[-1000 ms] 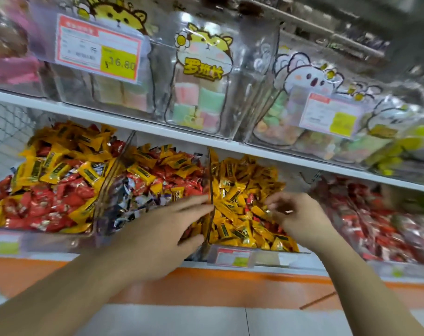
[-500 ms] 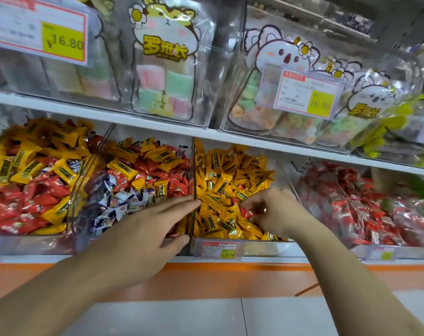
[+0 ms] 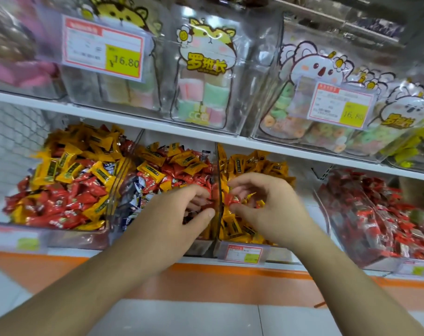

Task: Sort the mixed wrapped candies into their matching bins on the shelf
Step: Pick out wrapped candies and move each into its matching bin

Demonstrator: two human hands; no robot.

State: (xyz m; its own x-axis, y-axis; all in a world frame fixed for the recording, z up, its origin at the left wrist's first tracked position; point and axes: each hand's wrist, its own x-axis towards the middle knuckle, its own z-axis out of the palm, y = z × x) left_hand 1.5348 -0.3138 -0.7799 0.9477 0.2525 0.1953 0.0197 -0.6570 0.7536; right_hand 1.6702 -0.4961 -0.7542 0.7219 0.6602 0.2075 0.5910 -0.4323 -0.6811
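Where clear divider (image 3: 217, 180) splits hands, price tag (image 3: 244, 254) below

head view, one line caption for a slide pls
Right hand pinches a red wrapped candy above the yellow-candy bin; left hand reaches into the mixed bin.

Light: shining bright, even.
Glare: streaking clear upper bins (image 3: 254, 76).
Blur: smearing edges.
Distortion: bending shelf (image 3: 157, 124) lines.

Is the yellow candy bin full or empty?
Nearly full: the yellow candy bin is heaped with yellow wrappers almost to the shelf above, and the right hand reaches in.
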